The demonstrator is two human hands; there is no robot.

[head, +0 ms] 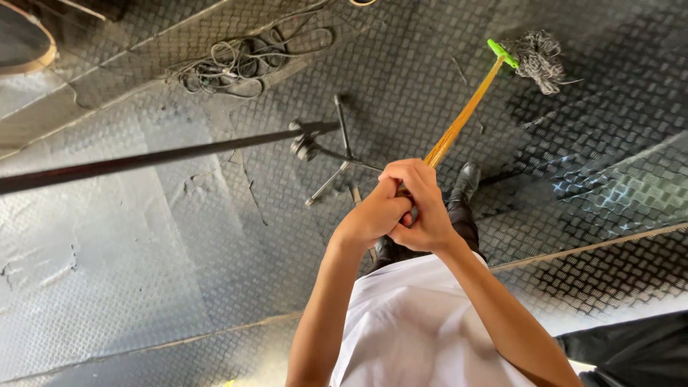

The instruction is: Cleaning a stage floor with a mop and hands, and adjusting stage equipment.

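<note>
Head view is showing the grey checker-plate floor [143, 272], with a dark tripod [326, 161] standing on it and a coil of cables [236, 61] lying further away. I am holding the wooden mop handle [462, 118] with my left hand [373, 215] and right hand [423, 204], fingers closed tightly around its top end. Far end, the green clamp [503, 53] and grey mop head [539, 59] are resting on the floor ahead of my black shoe [467, 179].

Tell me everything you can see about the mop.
The mop has a long orange-brown wooden-looking handle, a bright green clamp at its far end and a grey stringy head resting on the dark tread-plate floor. It slants away toward the upper right. The left hand and right hand both grip its near end.
</note>
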